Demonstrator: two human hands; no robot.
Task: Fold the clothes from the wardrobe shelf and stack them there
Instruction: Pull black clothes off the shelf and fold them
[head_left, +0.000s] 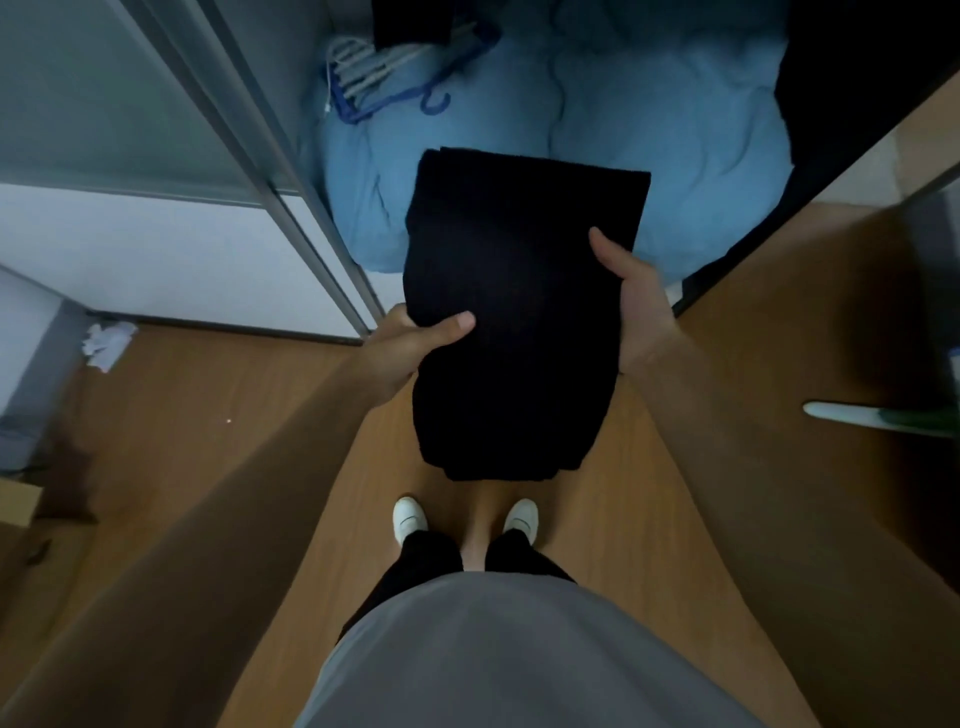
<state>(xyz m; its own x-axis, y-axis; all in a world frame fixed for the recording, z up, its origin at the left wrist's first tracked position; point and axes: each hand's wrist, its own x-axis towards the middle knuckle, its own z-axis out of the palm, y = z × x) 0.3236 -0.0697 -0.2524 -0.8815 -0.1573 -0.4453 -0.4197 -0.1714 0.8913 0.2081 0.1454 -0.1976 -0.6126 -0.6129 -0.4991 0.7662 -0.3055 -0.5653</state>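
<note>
A black folded garment (519, 291) is held flat in front of me, above the wooden floor and the wardrobe's lower edge. My left hand (410, 343) grips its left side, thumb on top of the cloth. My right hand (631, 306) holds the right side, thumb on top as well. The far end of the garment reaches over a light blue quilt (675, 145) lying in the bottom of the open wardrobe. The fingers of both hands are hidden under the cloth.
A bundle of blue and white hangers (384, 78) lies on the quilt at the back left. A sliding wardrobe door (171, 130) stands at the left. Dark clothing (857, 93) hangs at the right. My white shoes (410, 519) stand on the wooden floor (208, 415).
</note>
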